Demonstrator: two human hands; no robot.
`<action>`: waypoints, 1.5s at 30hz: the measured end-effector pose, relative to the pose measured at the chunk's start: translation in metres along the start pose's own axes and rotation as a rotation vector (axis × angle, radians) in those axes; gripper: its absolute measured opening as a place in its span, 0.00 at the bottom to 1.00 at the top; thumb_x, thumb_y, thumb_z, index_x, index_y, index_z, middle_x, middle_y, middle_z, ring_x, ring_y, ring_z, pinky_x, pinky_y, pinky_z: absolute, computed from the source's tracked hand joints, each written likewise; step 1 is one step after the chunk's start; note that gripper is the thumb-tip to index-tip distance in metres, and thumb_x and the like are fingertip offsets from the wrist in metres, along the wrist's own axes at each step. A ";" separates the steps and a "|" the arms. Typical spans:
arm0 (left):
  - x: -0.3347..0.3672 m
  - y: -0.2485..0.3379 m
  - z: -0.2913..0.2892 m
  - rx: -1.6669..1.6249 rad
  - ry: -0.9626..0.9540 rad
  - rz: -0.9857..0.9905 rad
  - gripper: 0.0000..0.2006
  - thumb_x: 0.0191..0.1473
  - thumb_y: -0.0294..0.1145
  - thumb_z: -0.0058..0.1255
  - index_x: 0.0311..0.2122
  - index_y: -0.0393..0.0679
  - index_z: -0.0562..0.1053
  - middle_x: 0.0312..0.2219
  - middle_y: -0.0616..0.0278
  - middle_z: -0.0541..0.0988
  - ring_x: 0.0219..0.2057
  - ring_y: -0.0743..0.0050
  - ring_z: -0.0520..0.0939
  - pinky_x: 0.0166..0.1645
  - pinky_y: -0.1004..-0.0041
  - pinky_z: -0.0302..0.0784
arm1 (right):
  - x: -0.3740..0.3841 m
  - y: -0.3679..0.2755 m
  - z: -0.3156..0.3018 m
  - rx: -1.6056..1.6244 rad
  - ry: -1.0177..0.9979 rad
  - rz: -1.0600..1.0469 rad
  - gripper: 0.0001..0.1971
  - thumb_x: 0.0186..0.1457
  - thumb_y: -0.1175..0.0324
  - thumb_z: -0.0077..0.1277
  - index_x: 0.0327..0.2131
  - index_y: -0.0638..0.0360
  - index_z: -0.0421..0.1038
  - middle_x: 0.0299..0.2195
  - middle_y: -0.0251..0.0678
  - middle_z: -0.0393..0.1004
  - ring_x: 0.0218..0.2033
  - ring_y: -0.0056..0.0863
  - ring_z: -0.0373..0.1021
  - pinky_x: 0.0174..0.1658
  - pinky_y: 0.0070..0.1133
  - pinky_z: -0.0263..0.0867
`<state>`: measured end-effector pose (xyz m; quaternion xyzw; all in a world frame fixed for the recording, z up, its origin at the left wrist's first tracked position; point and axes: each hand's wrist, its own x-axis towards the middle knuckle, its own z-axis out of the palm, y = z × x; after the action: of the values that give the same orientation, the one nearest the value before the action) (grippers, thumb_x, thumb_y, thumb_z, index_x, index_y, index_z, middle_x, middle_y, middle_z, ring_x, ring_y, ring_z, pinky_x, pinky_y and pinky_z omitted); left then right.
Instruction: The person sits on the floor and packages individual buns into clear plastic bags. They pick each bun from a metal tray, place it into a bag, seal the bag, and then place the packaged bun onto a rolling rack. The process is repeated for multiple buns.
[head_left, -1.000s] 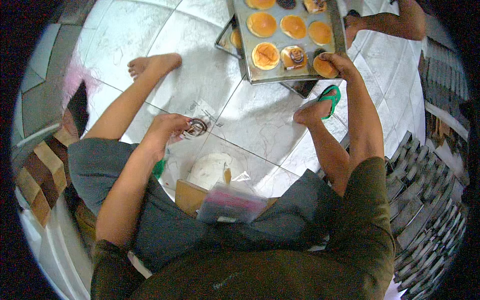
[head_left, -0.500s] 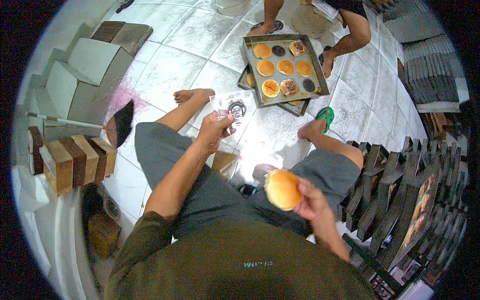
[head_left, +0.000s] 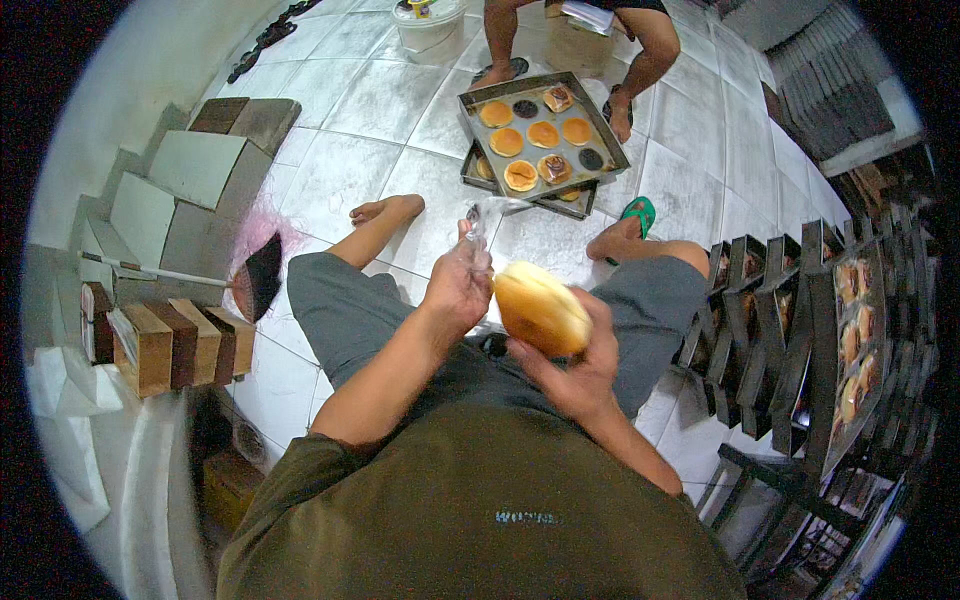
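Observation:
A round golden bun (head_left: 541,308) is gripped in my right hand (head_left: 580,372), its pale side turned up and leftward, above my lap. Close beside it, my left hand (head_left: 461,283) pinches a clear plastic bag (head_left: 482,222). The bag is bunched at the fingers, and I cannot tell how wide its mouth stands. Ahead on the floor lies a metal baking tray (head_left: 615,172) with several buns, some unwrapped and some in printed clear bags. It rests askew on another tray (head_left: 574,205), which is mostly hidden.
Stacked dark trays (head_left: 752,330) of packed buns rise at my right. To the left stand cartons (head_left: 195,170), a broom (head_left: 257,280) and wooden blocks (head_left: 180,345). A co-worker's legs (head_left: 648,60) are beyond the tray, near a white bucket (head_left: 430,35).
The right hand has brought the bun up and left, close to the left hand. My left hand has moved right with the bag, which now looks bunched. The view has shifted.

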<state>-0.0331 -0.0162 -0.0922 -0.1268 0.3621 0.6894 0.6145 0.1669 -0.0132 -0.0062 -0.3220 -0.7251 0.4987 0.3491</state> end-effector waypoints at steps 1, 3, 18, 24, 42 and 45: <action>-0.006 -0.004 0.009 0.060 -0.002 0.081 0.17 0.68 0.51 0.50 0.39 0.46 0.71 0.23 0.72 0.70 0.23 0.83 0.72 0.26 0.81 0.72 | 0.007 -0.004 0.002 -0.169 -0.046 -0.044 0.32 0.51 0.63 0.71 0.55 0.64 0.65 0.50 0.41 0.76 0.47 0.36 0.78 0.46 0.31 0.76; -0.016 -0.009 0.026 0.155 -0.049 0.243 0.16 0.69 0.49 0.49 0.42 0.44 0.71 0.27 0.69 0.73 0.28 0.79 0.78 0.34 0.76 0.80 | 0.022 -0.007 0.004 0.018 0.019 0.145 0.31 0.53 0.64 0.69 0.55 0.67 0.65 0.48 0.42 0.76 0.45 0.32 0.78 0.46 0.28 0.76; -0.037 0.007 0.039 0.309 0.076 0.275 0.25 0.58 0.58 0.59 0.37 0.42 0.71 0.28 0.69 0.72 0.24 0.83 0.73 0.29 0.81 0.72 | -0.003 -0.001 -0.025 0.550 0.308 0.245 0.24 0.54 0.66 0.66 0.52 0.65 0.71 0.45 0.39 0.79 0.44 0.29 0.77 0.50 0.27 0.73; -0.044 -0.002 0.035 0.171 -0.039 0.164 0.24 0.61 0.58 0.55 0.38 0.43 0.71 0.29 0.69 0.73 0.27 0.80 0.75 0.35 0.76 0.77 | -0.012 -0.017 -0.009 -0.005 0.167 -0.012 0.28 0.48 0.59 0.74 0.47 0.65 0.73 0.38 0.39 0.81 0.38 0.28 0.79 0.43 0.24 0.75; -0.078 -0.022 0.002 0.488 -0.314 0.250 0.26 0.54 0.30 0.68 0.55 0.30 0.71 0.47 0.54 0.82 0.48 0.67 0.83 0.55 0.69 0.79 | 0.010 0.011 -0.010 1.025 -0.008 0.556 0.22 0.62 0.60 0.57 0.52 0.66 0.73 0.45 0.39 0.81 0.41 0.29 0.79 0.48 0.26 0.77; -0.071 -0.025 -0.023 0.536 -0.317 0.217 0.25 0.53 0.29 0.68 0.54 0.31 0.72 0.45 0.58 0.83 0.47 0.68 0.84 0.56 0.71 0.77 | 0.007 0.011 -0.007 0.994 -0.080 0.484 0.23 0.59 0.66 0.61 0.55 0.67 0.71 0.47 0.40 0.80 0.44 0.31 0.79 0.51 0.27 0.74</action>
<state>-0.0005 -0.0854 -0.0724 0.1878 0.4417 0.6421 0.5978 0.1703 -0.0006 -0.0139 -0.2568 -0.3204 0.8587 0.3065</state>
